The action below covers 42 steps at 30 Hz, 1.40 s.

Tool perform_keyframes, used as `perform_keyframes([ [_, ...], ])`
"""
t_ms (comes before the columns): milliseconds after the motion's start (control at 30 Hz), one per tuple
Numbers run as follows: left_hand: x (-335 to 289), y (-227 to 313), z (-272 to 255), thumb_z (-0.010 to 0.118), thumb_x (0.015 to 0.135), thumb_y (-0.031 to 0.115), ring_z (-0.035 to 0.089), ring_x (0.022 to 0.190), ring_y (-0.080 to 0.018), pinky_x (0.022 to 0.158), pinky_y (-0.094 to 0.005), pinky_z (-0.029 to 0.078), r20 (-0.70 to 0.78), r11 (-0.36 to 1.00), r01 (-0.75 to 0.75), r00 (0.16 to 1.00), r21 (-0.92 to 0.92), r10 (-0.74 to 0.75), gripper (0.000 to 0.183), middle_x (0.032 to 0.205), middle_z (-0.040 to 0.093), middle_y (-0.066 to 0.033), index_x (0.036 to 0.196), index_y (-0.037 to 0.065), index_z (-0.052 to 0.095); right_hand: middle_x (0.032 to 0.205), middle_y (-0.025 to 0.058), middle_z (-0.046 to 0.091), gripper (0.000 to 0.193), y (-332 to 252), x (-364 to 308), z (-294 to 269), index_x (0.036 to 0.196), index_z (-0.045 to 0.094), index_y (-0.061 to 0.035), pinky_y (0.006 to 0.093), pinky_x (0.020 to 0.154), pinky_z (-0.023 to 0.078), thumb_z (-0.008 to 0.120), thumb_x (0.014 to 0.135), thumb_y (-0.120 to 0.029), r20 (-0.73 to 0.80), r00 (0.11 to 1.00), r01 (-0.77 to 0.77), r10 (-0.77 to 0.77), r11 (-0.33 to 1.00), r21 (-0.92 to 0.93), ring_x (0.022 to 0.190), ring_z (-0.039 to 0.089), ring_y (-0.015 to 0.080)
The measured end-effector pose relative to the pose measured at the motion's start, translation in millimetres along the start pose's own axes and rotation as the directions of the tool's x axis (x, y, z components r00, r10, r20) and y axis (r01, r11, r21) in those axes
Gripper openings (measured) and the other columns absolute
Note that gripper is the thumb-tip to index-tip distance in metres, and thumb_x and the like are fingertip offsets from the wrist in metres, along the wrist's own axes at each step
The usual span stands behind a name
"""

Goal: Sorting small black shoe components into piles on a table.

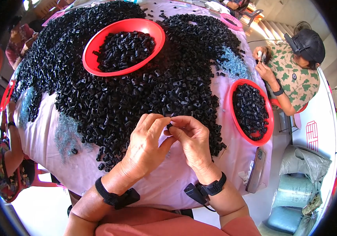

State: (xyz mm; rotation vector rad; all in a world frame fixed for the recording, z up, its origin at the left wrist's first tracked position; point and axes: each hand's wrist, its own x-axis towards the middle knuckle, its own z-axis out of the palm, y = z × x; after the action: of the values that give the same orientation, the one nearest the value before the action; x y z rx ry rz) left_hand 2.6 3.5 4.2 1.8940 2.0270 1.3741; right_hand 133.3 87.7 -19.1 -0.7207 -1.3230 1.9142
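Close together over the near edge of the black heap, my hands meet at the fingertips. My right hand [194, 143] pinches a small black plastic piece [169, 126] between thumb and fingers. The fingers of my left hand [146, 137] are closed and reach the same piece; what they pinch, if anything, is hidden. Under and beyond both hands spreads a big heap of small hollow black plastic pieces [137, 96]. A small pile of clear bluish plastic bits [68, 133] lies left of my left hand, with a few loose black pieces beside it.
A large red basin [91, 67] of black pieces stands on the heap. At the right are a red oval tray [231, 103], more clear bits [235, 65] and a phone [256, 170] on the pink tablecloth [156, 185]. Co-workers sit right [302, 74] and left [13, 153]; sacks [294, 192] lie lower right.
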Motion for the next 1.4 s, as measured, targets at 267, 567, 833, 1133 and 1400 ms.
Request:
perform_keyframes([
  [267, 1.0, -1.1, 2.7, 0.083, 0.066, 0.001, 0.066, 0.087, -0.0344, 0.073, -0.0416, 0.056, -0.015, 0.997, -0.056, 0.998, 0.059, 0.057, 0.044, 0.100, 0.068, -0.0150, 0.106, 0.001, 0.065, 0.101, 0.0086, 0.072, 0.020, 0.0, -0.4, -1.2, 0.110, 0.068, 0.0025, 0.0265, 0.082, 0.060, 0.068, 0.091, 0.009, -0.028, 0.999, -0.031, 0.032, 0.999, 0.027, 0.090, 0.071, 0.0132],
  [567, 0.6, -5.7, 1.2, 0.082, 0.066, 0.001, 0.066, 0.084, -0.0339, 0.070, -0.0414, 0.056, -0.025, 0.989, -0.134, 0.990, 0.053, 0.136, 0.041, 0.098, 0.068, -0.0152, 0.104, 0.000, 0.067, 0.101, 0.0088, 0.073, 0.019, 0.5, -3.1, 0.3, 0.110, 0.067, 0.0032, 0.0251, 0.082, 0.059, 0.068, 0.092, 0.008, -0.020, 1.000, 0.016, -0.017, 0.999, -0.039, 0.090, 0.070, 0.0123],
  [833, 2.7, -1.0, -1.7, 0.080, 0.070, 0.002, 0.065, 0.086, -0.0342, 0.074, -0.0425, 0.055, 0.042, 0.998, -0.041, 0.998, 0.038, 0.040, 0.038, 0.096, 0.067, -0.0147, 0.105, 0.000, 0.065, 0.099, 0.0086, 0.073, 0.021, -0.9, -2.6, 1.1, 0.111, 0.067, 0.0036, 0.0249, 0.080, 0.059, 0.069, 0.091, 0.009, -0.042, 0.999, 0.021, -0.023, 0.998, -0.052, 0.089, 0.070, 0.0123],
  [1133, 3.8, -0.7, 0.5, 0.080, 0.068, 0.001, 0.065, 0.080, -0.0333, 0.069, -0.0419, 0.054, -0.004, 0.997, -0.065, 0.998, 0.031, 0.065, 0.034, 0.091, 0.068, -0.0134, 0.100, 0.000, 0.067, 0.099, 0.0103, 0.073, 0.020, -5.1, -3.1, 1.7, 0.109, 0.067, 0.0041, 0.0257, 0.080, 0.059, 0.069, 0.090, 0.010, -0.042, 0.999, 0.017, -0.018, 0.999, -0.035, 0.089, 0.071, 0.0131],
  [1400, 1.5, -0.2, 2.4, 0.080, 0.067, 0.001, 0.066, 0.082, -0.0329, 0.071, -0.0417, 0.055, -0.037, 0.996, -0.073, 0.997, 0.042, 0.075, 0.035, 0.092, 0.068, -0.0138, 0.100, 0.000, 0.067, 0.099, 0.0095, 0.073, 0.019, -4.3, -3.9, 2.1, 0.109, 0.067, 0.0038, 0.0253, 0.080, 0.059, 0.069, 0.091, 0.009, -0.027, 0.999, 0.042, -0.044, 0.995, -0.091, 0.089, 0.070, 0.0124],
])
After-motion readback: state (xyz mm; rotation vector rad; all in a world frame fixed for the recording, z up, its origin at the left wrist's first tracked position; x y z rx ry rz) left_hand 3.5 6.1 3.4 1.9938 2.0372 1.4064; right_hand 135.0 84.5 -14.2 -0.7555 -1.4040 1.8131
